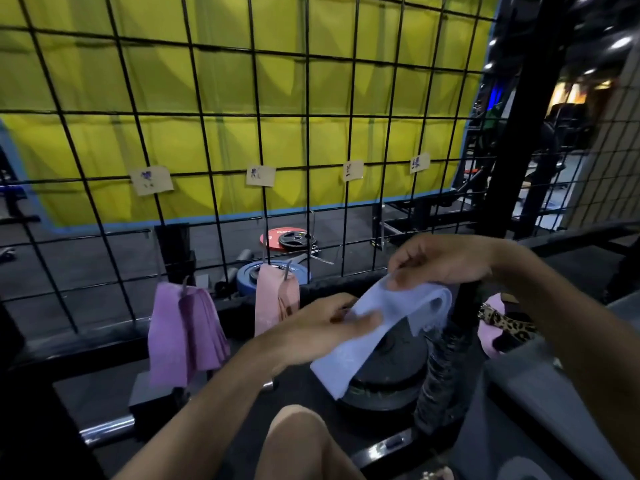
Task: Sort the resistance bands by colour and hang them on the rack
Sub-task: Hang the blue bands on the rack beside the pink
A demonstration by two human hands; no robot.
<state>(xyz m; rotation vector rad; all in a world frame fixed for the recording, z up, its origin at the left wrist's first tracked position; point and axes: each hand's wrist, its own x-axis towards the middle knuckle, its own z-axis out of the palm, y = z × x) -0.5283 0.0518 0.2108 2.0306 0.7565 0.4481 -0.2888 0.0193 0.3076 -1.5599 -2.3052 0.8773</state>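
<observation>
Both hands on the pale blue band point(374, 327): left hand point(322, 327) pinches its middle, right hand point(440, 261) pinches the top edge, likely spreading the loop for a hook. Purple bands point(183, 334) and pink bands point(275, 303) already hang under their labels on the grid rack point(221, 143), blue's spot looks free

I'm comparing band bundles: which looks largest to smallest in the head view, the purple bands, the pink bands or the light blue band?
1. Purple bands
2. Light blue band, nearer the camera, so unsure
3. Pink bands
</observation>
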